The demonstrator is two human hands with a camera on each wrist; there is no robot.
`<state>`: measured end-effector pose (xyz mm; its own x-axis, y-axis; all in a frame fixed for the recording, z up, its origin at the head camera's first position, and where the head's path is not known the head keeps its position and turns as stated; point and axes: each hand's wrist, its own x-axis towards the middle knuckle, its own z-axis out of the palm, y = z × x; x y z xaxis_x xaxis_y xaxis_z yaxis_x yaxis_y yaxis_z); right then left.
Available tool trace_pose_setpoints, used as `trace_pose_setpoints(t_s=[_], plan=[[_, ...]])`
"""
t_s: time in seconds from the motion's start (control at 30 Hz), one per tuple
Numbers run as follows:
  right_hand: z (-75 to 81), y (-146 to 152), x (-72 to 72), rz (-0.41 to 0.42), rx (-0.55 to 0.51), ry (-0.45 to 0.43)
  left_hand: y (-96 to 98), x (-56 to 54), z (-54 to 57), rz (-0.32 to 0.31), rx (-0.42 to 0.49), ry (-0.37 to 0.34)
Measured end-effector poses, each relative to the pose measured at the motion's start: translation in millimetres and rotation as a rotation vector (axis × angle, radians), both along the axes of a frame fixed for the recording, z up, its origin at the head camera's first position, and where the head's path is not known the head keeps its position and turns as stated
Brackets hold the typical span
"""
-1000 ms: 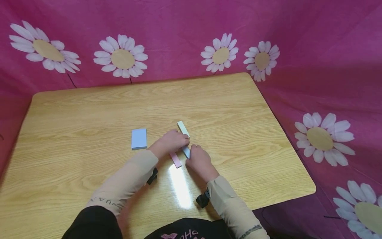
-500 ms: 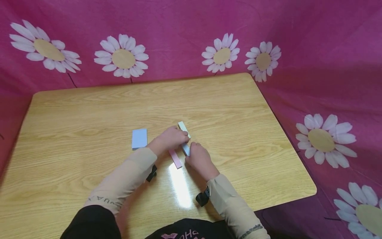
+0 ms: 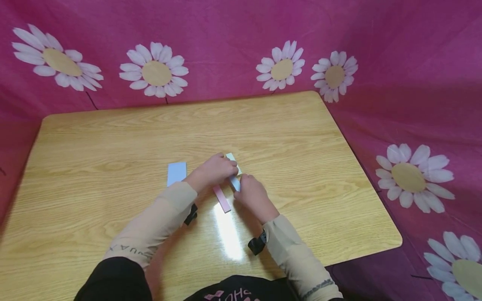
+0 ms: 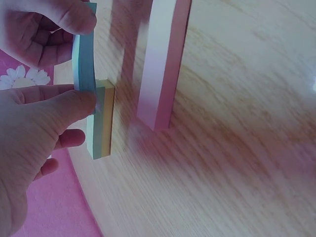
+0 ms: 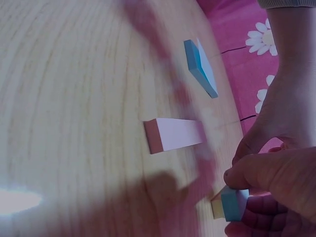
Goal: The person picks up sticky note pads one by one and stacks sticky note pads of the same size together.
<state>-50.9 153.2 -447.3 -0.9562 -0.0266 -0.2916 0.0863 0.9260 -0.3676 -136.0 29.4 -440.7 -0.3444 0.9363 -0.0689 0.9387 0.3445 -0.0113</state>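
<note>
A narrow pale blue sticky-note pad (image 3: 235, 183) spans the space between both hands. My left hand (image 3: 215, 170) pinches its far end between thumb and fingers, and my right hand (image 3: 257, 198) grips its near end. In the left wrist view this blue pad (image 4: 85, 61) overlaps a narrow pale yellow-green pad (image 4: 101, 123) lying on the table. Most of the yellow-green pad's near half is covered by the left fingers in the head view. A narrow pink pad (image 3: 222, 199) lies on the wood just below the left hand.
A wider blue rectangular pad (image 3: 176, 172) lies left of the hands, its lower part hidden by the left sleeve. The wooden table (image 3: 113, 142) has a bright reflection near its front. A pink flowered cloth (image 3: 222, 50) hangs behind and to the right.
Both hands have shifted slightly forward with the narrow blue pad, bringing it up over the near end of the yellow-green pad. The pink pad stays about where it was.
</note>
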Motion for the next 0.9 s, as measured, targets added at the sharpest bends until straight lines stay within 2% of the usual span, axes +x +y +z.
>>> trace_pose_setpoints(t_s=[0.3, 0.5, 0.73, 0.9], plan=[[7.3, 1.6, -7.4, 0.002, -0.017, -0.020, 1.1, -4.6, 3.9, 0.018, 0.016, -0.024], [13.4, 1.5, -11.4, 0.012, -0.028, 0.005, 0.7, -9.1, 7.6, 0.024, -0.003, 0.013], [13.1, 0.1, -19.1, -0.019, -0.060, 0.000, -1.2, -16.7, 10.4, 0.055, -0.016, 0.001], [12.1, -1.9, -24.6, -0.018, -0.068, 0.016, -4.8, -20.9, 8.7, 0.065, 0.006, 0.002]])
